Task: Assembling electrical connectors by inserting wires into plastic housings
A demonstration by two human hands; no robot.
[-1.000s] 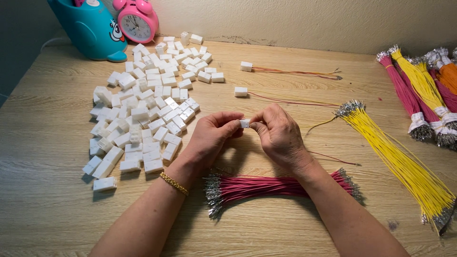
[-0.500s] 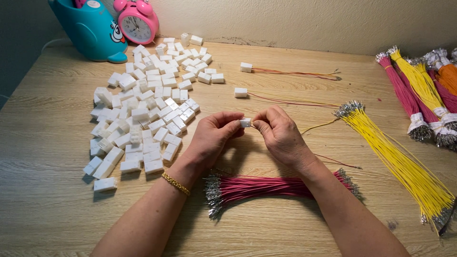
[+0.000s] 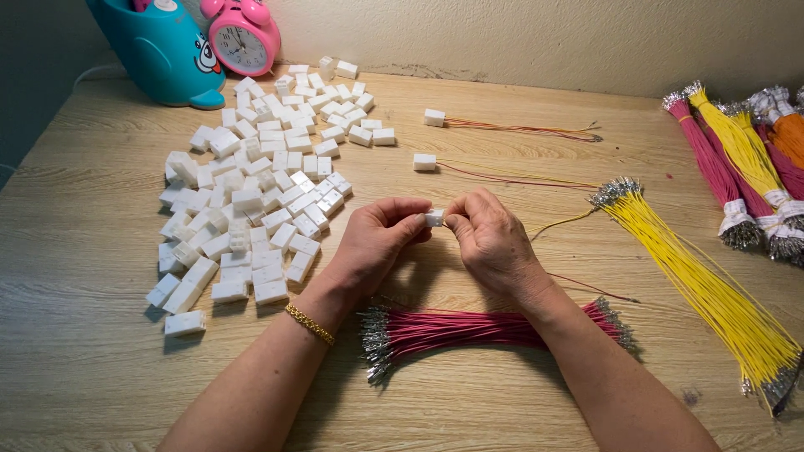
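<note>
Nothing has really moved since the earlier frames: both hands stay mid-counter, pinched on the same small white connector (image 3: 434,218), piles unchanged.

Wooden counter (image 3: 84,351) carries everything. Biggest item: pile of white connector housings (image 3: 251,192), spread across the left-centre, from near the back wall down to a stray block at front left. Behind it at the back-left corner, a teal cartoon-shaped holder (image 3: 155,50), with a pink alarm clock (image 3: 243,38) just beside it.

Right side: long yellow wire bundle (image 3: 703,285) lying diagonally, crimped ends towards the hands. Further right at the edge, mixed bundles (image 3: 745,159) in red, yellow and orange, banded with white tape. Front centre: red wire bundle (image 3: 469,328) lying flat, partly under the right forearm, metal terminals fanned out at its left end.

Behind the hands: two finished connectors with thin wires trailing right, one (image 3: 434,117) nearer the wall, one (image 3: 425,161) closer in.

Left hand (image 3: 377,243): gold bracelet (image 3: 308,324) at the wrist, thumb and forefinger grip clenched on the left side of the small white connector. Right hand (image 3: 494,243): fingertip grip closed on its right side; a thin yellow wire (image 3: 561,223) runs out from the hand towards the yellow bundle. Connector sits between both hands, lifted just above the counter, in front of the pile's right edge.
</note>
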